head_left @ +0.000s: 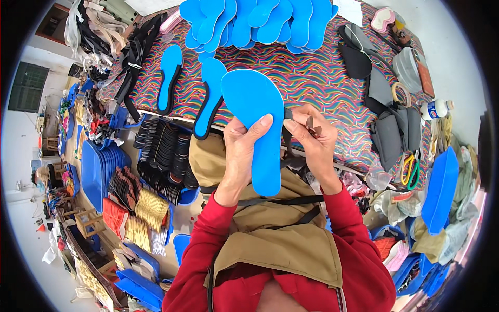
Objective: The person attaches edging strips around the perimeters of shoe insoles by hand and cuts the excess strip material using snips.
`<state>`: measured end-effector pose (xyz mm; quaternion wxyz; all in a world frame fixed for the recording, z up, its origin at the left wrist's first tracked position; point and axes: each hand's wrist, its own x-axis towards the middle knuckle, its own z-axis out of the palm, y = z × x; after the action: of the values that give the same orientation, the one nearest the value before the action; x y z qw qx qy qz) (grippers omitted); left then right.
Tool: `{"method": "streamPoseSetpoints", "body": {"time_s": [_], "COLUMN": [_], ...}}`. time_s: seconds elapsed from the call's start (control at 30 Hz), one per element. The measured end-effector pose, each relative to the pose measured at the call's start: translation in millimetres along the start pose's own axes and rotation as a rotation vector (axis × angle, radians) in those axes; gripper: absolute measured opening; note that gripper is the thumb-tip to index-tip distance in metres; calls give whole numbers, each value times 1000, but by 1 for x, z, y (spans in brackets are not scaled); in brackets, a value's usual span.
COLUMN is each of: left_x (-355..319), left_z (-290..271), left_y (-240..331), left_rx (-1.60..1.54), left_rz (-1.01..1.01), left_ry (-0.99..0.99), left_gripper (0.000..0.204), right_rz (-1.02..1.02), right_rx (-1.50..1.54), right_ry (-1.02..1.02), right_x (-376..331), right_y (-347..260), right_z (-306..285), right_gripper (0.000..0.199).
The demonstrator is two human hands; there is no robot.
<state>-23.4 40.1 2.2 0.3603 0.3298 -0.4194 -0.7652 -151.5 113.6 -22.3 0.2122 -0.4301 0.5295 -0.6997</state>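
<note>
My left hand [240, 151] grips a bright blue insole [266, 156], thumb flat on its face, the wide end pointing up and away. At the insole's right edge my right hand [316, 143] is closed, pinching a narrow black strip [287, 132] between thumb and forefinger. A small brown piece [313, 127] sits among the right fingers; its kind is unclear. Just left of the held insole, a blue insole with black edging [202, 117] rests at the table edge, partly covered. Another black-edged insole [168, 83] lies farther left.
Many blue insoles are heaped on the patterned table [317, 78] at the far side. Black strips [136, 62] hang at the left; grey and black pieces [387, 138], scissors [410, 169] and a white bottle [436, 109] are at the right. Stacked blue bins [101, 169] stand lower left.
</note>
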Motion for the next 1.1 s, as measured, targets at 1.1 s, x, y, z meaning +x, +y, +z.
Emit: {"method": "streamPoseSetpoints", "body": {"time_s": [1.1], "left_x": [14], "left_z": [11], "left_y": [4], "left_rx": [-66], "left_rz": [135], "left_ry": [4], "left_gripper": [22], "right_rz": [122], "right_rx": [-131], "right_ry": [-116], "right_x": [-44], "right_y": [0], "right_z": [3], "right_gripper": [17]}}
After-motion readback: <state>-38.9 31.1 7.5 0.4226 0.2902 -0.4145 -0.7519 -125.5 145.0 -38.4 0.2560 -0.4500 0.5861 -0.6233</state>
